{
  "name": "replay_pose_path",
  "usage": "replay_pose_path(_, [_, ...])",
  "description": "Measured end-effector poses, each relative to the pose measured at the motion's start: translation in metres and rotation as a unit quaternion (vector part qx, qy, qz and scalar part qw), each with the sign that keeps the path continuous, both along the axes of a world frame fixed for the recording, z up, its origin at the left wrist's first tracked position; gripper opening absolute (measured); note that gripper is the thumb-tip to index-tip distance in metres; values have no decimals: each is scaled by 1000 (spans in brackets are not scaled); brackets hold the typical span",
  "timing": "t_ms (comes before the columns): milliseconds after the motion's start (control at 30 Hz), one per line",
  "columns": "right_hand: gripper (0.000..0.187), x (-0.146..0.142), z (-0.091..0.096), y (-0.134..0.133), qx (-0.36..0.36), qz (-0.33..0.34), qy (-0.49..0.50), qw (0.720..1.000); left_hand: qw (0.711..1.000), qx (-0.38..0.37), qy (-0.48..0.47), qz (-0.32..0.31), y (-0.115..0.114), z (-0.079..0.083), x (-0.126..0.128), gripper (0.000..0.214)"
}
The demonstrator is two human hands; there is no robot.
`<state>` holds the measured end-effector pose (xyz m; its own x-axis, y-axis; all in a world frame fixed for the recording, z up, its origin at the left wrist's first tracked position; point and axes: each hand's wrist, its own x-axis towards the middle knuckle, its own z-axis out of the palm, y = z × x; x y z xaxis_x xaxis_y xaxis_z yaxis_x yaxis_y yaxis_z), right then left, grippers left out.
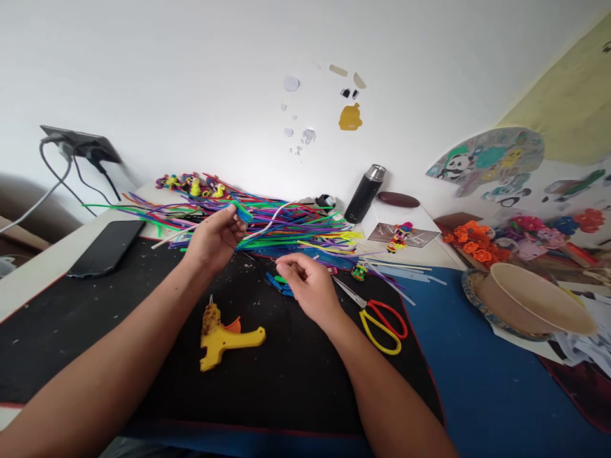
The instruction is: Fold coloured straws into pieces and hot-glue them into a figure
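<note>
My left hand (pixel 218 234) is raised over the front of the pipe cleaner pile, its fingertips closed on a small blue and green pipe cleaner piece (pixel 244 213). Lower and to the right, my right hand (pixel 310 283) has thumb and forefinger pressed together; whatever is between them is too small to make out. Just beside and partly under it, short blue and green pipe cleaner pieces (pixel 275 282) lie on the black mat (pixel 296 381). A yellow hot glue gun (pixel 229 337) rests on its side between my forearms. Scissors (pixel 382 324) with red and yellow handles lie right of my right hand.
Behind my hands spreads a pile of coloured pipe cleaners (pixel 305 224). A phone (pixel 105 248) lies left. A black thermos (pixel 365 194) and a white box (pixel 405 222) stand at the back right. Farther right are orange flowers (pixel 475 238) and a beige bowl (pixel 539 299).
</note>
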<state>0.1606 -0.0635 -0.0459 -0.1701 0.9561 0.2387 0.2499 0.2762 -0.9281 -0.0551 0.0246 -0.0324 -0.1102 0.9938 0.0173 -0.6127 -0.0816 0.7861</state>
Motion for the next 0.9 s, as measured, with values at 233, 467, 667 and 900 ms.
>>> replay_pose_path(233, [55, -25, 2, -24, 118, 204, -263, 935, 999, 2, 44, -23, 0, -1, -1, 30])
replay_pose_path(467, [69, -38, -9, -29, 162, 268, -394, 864, 996, 26, 79, -16, -5, 3, 1, 30])
replay_pose_path(667, [51, -43, -10, -29, 158, 295, -403, 852, 995, 38, 94, -14, -4, 4, -1, 28])
replay_pose_path(900, [42, -30, 3, -27, -4, 254, -260, 932, 996, 41, 70, 39, 2, 13, -14, 25])
